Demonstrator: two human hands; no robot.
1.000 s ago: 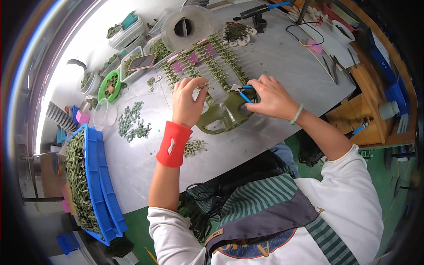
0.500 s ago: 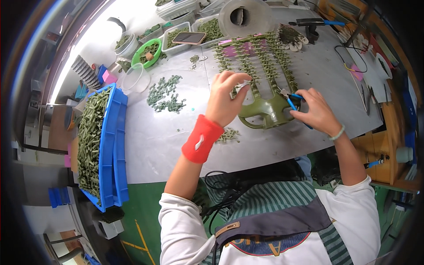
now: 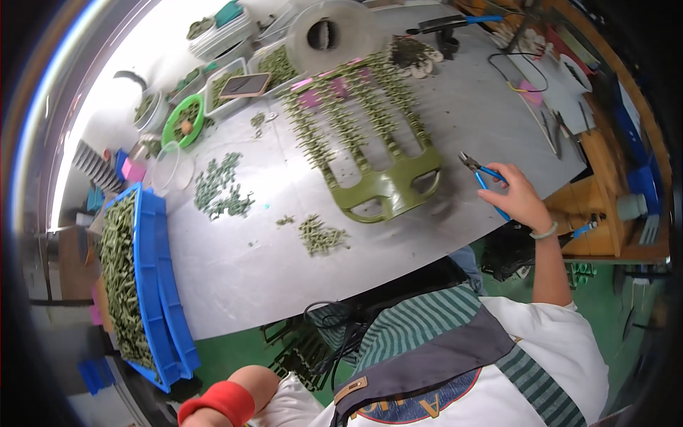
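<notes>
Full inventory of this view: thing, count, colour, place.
Moulded frame: 1, olive, table middle
Cutters: 1, blue-handled, in right grip
Loose pieces: many, green, heaps near and left of frame
Trays: apparently 2, blue, left, piece-filled
Phone: 1, dark screen, on tubs
Tubs: several, clear or white, back left
Bowl: 1, bright green, beside tubs
Round container: 1, translucent, rear
Hand tools: several, dark, table right
Cabinet: 1, wooden, right
Table: 1, grey, centre
Floor: 1, green, below
Apron: 1, green-striped, on wearer
Left forearm: 1, red-banded, lower edge; grip unseen
Right grip: 1, bracelet at wrist, table right
</notes>
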